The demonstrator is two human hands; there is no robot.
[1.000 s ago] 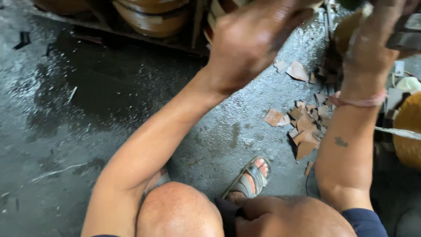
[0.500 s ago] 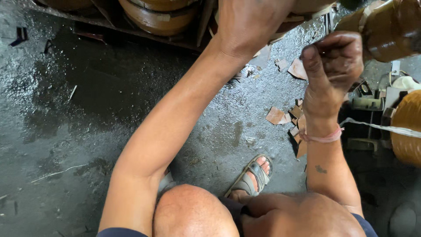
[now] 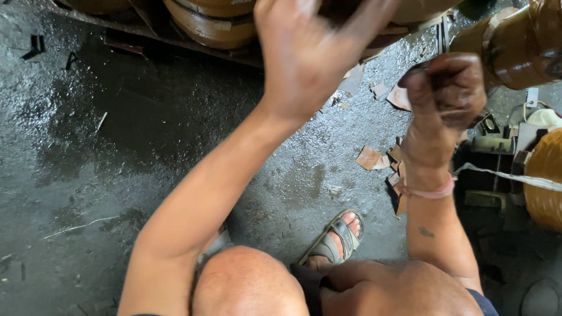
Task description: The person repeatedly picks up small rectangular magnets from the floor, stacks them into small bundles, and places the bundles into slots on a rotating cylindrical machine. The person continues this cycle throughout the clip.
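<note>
My left hand (image 3: 304, 58) is raised at the top centre, seen from the back, with its fingers spread and bent onto a brown wound coil (image 3: 410, 11) at the frame's upper edge. Its palm is hidden. My right hand (image 3: 448, 93) is clenched in a fist just left of another brown wrapped coil (image 3: 515, 47) at the top right. Nothing shows between its fingers. A pink band (image 3: 430, 190) circles that wrist. A thin white tape (image 3: 503, 175) runs from behind the wrist to the right edge.
More brown coils (image 3: 211, 26) sit on a dark frame along the top. Torn brown paper scraps (image 3: 370, 158) lie on the wet grey floor (image 3: 117, 146). A yellow spool (image 3: 547, 181) stands at right. My sandalled foot (image 3: 339, 237) and knees (image 3: 246, 287) fill the bottom.
My right hand has dropped from the upper right corner and closed into a fist beside the right coil. The left hand stays up on the top coil, fingers now more spread.
</note>
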